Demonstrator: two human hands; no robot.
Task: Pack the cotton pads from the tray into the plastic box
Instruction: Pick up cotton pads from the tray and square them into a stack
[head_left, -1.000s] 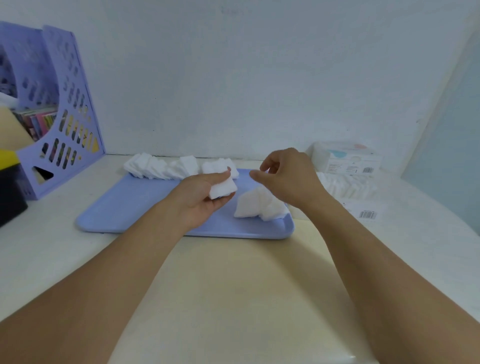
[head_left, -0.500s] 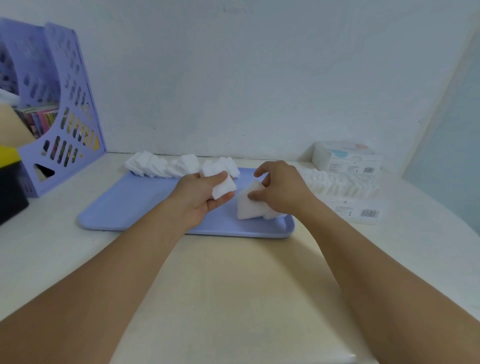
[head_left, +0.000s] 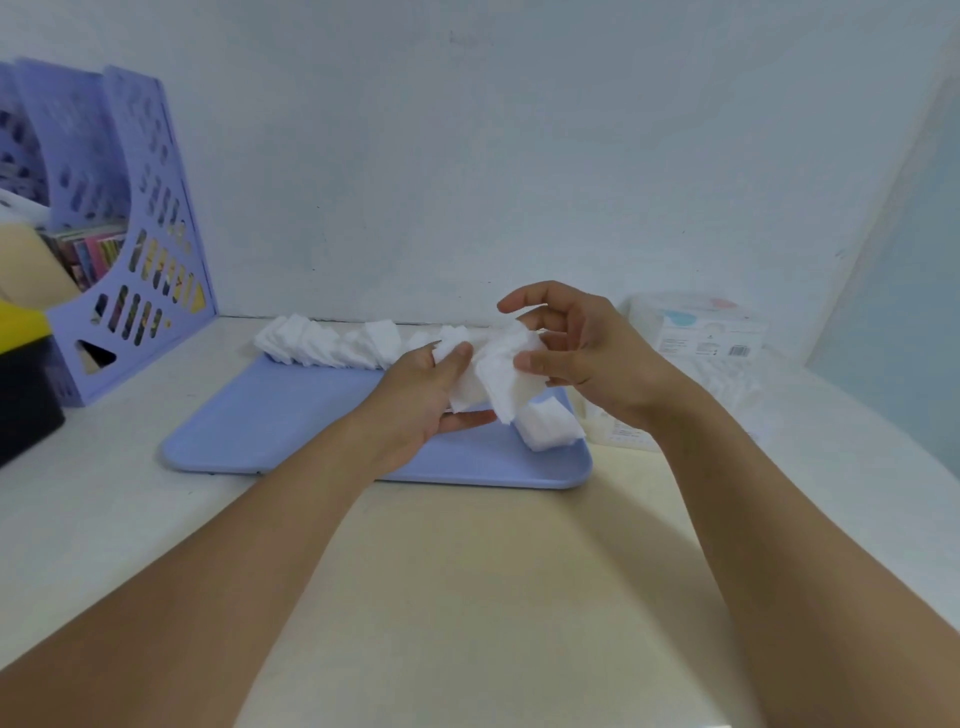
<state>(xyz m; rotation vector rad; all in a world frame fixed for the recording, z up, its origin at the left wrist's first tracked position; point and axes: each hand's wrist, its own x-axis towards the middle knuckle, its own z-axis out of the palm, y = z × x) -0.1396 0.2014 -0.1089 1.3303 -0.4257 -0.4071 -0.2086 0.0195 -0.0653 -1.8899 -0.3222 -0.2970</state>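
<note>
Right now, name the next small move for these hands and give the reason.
Probably square up the loose pads between both hands before carrying them. The left hand grips a stack, the right hand pinches pads that splay unevenly, and a small pile plus a row remain on the blue tray.

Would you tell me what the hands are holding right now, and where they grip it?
The left hand holds a stack of cotton pads between thumb and fingers; the right hand pinches its right side.
</note>
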